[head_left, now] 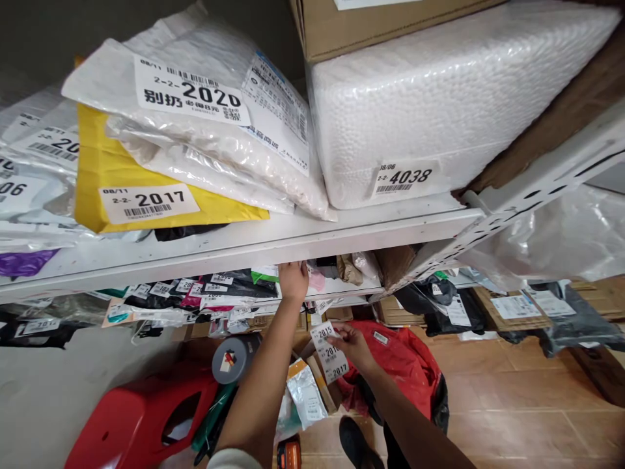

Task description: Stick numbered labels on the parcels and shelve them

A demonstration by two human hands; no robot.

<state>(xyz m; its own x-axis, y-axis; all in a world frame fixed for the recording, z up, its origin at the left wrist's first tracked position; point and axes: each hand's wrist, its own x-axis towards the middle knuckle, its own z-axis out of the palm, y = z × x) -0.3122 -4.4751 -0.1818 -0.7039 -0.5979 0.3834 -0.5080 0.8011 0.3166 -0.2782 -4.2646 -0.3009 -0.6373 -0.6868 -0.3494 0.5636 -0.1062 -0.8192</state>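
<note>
My left hand (pixel 293 280) reaches in under the front edge of the upper shelf (pixel 273 251), beside packages on the shelf below. The shelf edge partly covers its fingers, so what they touch is hidden. A green-and-white package (pixel 264 273) lies just left of it and a pink one (pixel 316 279) just right. Lower down, my right hand (pixel 355 346) pinches a strip of white number labels (pixel 331 358) by its right edge. The labels read 2015, 2016 and 2017, with the middle one partly blurred.
Overhead, the upper shelf holds a yellow mailer (pixel 122 169), a white plastic parcel (pixel 205 98) and a large foam-wrapped box (pixel 410 117). On the floor are a red stool (pixel 131 417), a red sack (pixel 405 365) and an open cardboard box (pixel 325 384). A metal upright (pixel 537 202) stands right.
</note>
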